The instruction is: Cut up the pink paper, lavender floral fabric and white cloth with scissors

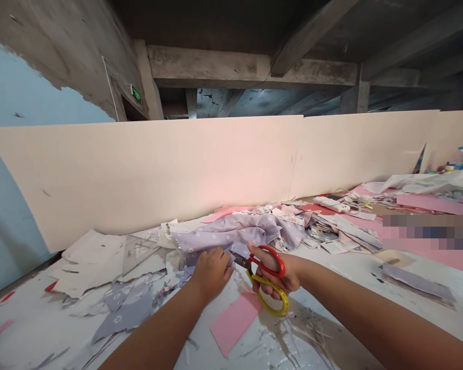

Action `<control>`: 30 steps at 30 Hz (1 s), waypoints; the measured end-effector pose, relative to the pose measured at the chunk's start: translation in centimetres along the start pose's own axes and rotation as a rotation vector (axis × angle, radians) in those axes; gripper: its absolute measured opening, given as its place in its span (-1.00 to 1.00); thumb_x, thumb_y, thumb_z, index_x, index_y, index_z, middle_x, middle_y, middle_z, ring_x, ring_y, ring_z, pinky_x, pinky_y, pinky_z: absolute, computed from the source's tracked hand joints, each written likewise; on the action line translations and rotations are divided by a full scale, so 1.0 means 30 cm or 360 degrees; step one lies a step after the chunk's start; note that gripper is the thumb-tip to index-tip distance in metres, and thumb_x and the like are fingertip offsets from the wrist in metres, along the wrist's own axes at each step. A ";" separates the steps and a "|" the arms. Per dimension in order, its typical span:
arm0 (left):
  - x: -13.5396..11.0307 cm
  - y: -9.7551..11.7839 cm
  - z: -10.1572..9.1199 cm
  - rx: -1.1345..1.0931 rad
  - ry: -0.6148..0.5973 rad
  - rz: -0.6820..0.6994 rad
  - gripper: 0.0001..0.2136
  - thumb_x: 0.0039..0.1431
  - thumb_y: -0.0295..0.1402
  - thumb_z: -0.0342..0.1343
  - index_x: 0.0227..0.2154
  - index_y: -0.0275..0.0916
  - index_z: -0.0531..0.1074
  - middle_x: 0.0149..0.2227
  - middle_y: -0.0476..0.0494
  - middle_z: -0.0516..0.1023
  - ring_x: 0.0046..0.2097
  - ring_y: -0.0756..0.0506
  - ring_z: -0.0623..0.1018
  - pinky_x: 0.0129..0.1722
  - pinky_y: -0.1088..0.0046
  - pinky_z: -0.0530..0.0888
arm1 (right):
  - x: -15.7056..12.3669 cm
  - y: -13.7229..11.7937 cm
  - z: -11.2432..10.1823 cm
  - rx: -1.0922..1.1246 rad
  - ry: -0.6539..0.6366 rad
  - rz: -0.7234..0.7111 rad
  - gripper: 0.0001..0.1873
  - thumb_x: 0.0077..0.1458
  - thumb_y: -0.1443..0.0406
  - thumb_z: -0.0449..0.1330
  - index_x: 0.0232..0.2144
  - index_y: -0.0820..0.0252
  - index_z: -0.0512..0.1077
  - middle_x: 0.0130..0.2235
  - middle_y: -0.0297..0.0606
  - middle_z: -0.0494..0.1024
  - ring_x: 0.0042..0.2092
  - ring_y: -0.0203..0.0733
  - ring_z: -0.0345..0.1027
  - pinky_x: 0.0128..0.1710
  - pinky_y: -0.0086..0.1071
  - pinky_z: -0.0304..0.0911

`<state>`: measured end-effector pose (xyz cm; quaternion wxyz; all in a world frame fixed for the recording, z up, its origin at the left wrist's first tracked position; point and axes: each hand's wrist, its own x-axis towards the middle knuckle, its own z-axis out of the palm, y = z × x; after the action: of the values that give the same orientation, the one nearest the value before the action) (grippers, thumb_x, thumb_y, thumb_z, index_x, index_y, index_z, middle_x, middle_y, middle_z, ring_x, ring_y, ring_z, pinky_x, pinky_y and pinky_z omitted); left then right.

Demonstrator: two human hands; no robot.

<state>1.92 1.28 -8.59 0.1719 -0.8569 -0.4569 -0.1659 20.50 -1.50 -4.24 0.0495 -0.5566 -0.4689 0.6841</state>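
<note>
My right hand [283,272] grips a pair of scissors [270,303] with one red and one yellow handle, its fingers through the loops. The blades point left, toward my left hand [212,270]. My left hand is closed on lavender fabric with small white flowers, pinched close to the blade tips. A larger crumpled heap of the same floral fabric [231,231] lies just beyond both hands. Below the scissors, a pink rectangular piece [235,324] rests flat on the white table. Whether the blades touch the fabric is hard to make out.
Lavender scraps [125,313] and white paper pieces [94,262] litter the left side, beside a clear set square [139,252]. Stacked scraps [347,231] and a white power strip [332,204] lie to the right. A pale upright board [177,169] borders the table's back.
</note>
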 end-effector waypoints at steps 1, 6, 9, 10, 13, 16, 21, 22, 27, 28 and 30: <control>0.001 0.002 0.001 -0.0019 0.0000 -0.0028 -0.84 0.06 -0.29 -0.07 -0.34 -0.18 0.35 -0.32 -0.11 0.43 -0.23 -0.14 0.39 -0.31 0.36 0.21 | -0.006 0.000 0.001 0.0007 0.0002 0.0007 0.00 -0.21 -0.28 -0.62 -0.57 0.35 0.31 -0.75 -0.30 0.21 -0.74 -0.35 0.09 -0.74 -0.47 0.07; 0.010 -0.002 0.021 -0.0097 -0.0007 -0.0207 -0.77 0.13 -0.39 -0.21 -0.47 -0.21 0.36 -0.39 -0.11 0.45 -0.31 -0.10 0.42 -0.37 0.40 0.17 | -0.035 0.005 0.007 -0.0015 0.0045 -0.0012 0.01 -0.20 -0.27 -0.62 -0.57 0.39 0.31 -0.76 -0.29 0.20 -0.74 -0.37 0.10 -0.75 -0.52 0.05; 0.016 -0.012 0.039 -0.0158 -0.0003 -0.0338 -0.72 0.17 -0.36 -0.26 -0.49 -0.21 0.34 -0.43 -0.08 0.45 -0.37 -0.06 0.42 -0.45 0.44 0.14 | -0.046 0.006 0.006 -0.0009 0.0078 0.0000 0.00 -0.20 -0.27 -0.62 -0.57 0.38 0.30 -0.76 -0.30 0.20 -0.73 -0.37 0.10 -0.74 -0.52 0.05; 0.018 -0.014 0.043 -0.0178 -0.0007 -0.0371 -0.71 0.17 -0.35 -0.27 -0.50 -0.21 0.33 -0.44 -0.07 0.45 -0.39 -0.05 0.41 -0.47 0.44 0.13 | -0.048 0.005 0.005 -0.0010 0.0086 0.0007 0.00 -0.20 -0.27 -0.62 -0.58 0.38 0.30 -0.76 -0.30 0.20 -0.73 -0.37 0.10 -0.74 -0.51 0.05; 0.022 -0.016 0.045 -0.0222 -0.0022 -0.0428 -0.71 0.18 -0.33 -0.26 -0.53 -0.22 0.32 -0.47 -0.06 0.45 -0.42 -0.03 0.41 -0.50 0.46 0.11 | -0.043 -0.004 0.006 -0.0026 0.0088 0.0017 -0.02 -0.20 -0.28 -0.60 -0.57 0.36 0.29 -0.74 -0.31 0.21 -0.72 -0.37 0.11 -0.72 -0.51 0.06; 0.020 -0.008 0.034 -0.0233 -0.0025 -0.0429 -0.71 0.18 -0.32 -0.25 -0.53 -0.24 0.32 -0.45 -0.08 0.46 -0.40 -0.03 0.42 -0.49 0.46 0.11 | -0.035 -0.018 0.012 -0.0042 0.0085 0.0022 -0.02 -0.20 -0.29 -0.58 -0.56 0.37 0.29 -0.73 -0.31 0.22 -0.71 -0.37 0.12 -0.71 -0.51 0.06; 0.012 -0.002 0.013 -0.0215 0.0001 -0.0380 -0.71 0.18 -0.33 -0.25 -0.52 -0.23 0.32 -0.44 -0.07 0.45 -0.37 -0.05 0.43 -0.47 0.46 0.13 | -0.054 -0.025 0.018 -0.0062 0.0045 0.0015 -0.02 -0.19 -0.28 -0.58 -0.54 0.38 0.30 -0.73 -0.30 0.22 -0.71 -0.36 0.12 -0.71 -0.51 0.05; 0.011 -0.003 0.012 -0.0212 0.0007 -0.0378 -0.72 0.18 -0.33 -0.25 -0.51 -0.23 0.31 -0.44 -0.06 0.45 -0.36 -0.05 0.43 -0.47 0.46 0.13 | -0.063 -0.023 0.018 -0.0051 0.0041 0.0013 -0.02 -0.19 -0.28 -0.58 -0.54 0.37 0.30 -0.73 -0.31 0.22 -0.71 -0.36 0.12 -0.71 -0.51 0.05; 0.009 -0.007 0.015 -0.0194 0.0024 -0.0374 -0.73 0.17 -0.34 -0.25 -0.50 -0.23 0.32 -0.43 -0.07 0.45 -0.35 -0.05 0.43 -0.46 0.46 0.14 | -0.087 -0.021 0.019 -0.0027 0.0074 0.0018 -0.03 -0.18 -0.29 -0.56 -0.53 0.37 0.31 -0.73 -0.32 0.22 -0.72 -0.36 0.11 -0.70 -0.50 0.06; 0.008 -0.007 0.015 -0.0189 0.0027 -0.0363 -0.73 0.17 -0.34 -0.25 -0.49 -0.22 0.32 -0.43 -0.07 0.45 -0.35 -0.05 0.43 -0.45 0.46 0.15 | -0.084 -0.024 0.020 -0.0033 0.0076 0.0012 -0.03 -0.18 -0.28 -0.56 -0.53 0.37 0.31 -0.73 -0.32 0.22 -0.72 -0.37 0.11 -0.70 -0.50 0.05; 0.006 -0.005 0.016 -0.0172 0.0033 -0.0336 -0.73 0.17 -0.34 -0.25 -0.50 -0.21 0.32 -0.44 -0.05 0.44 -0.36 -0.05 0.42 -0.45 0.46 0.15 | -0.071 -0.033 0.023 -0.0033 0.0071 -0.0005 -0.04 -0.18 -0.29 -0.54 -0.55 0.37 0.31 -0.73 -0.33 0.21 -0.71 -0.38 0.10 -0.70 -0.51 0.06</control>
<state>1.94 1.69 -8.91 0.1119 -0.8103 -0.5331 -0.2162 20.30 -2.62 -2.07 0.0553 -0.5713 -0.4756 0.6666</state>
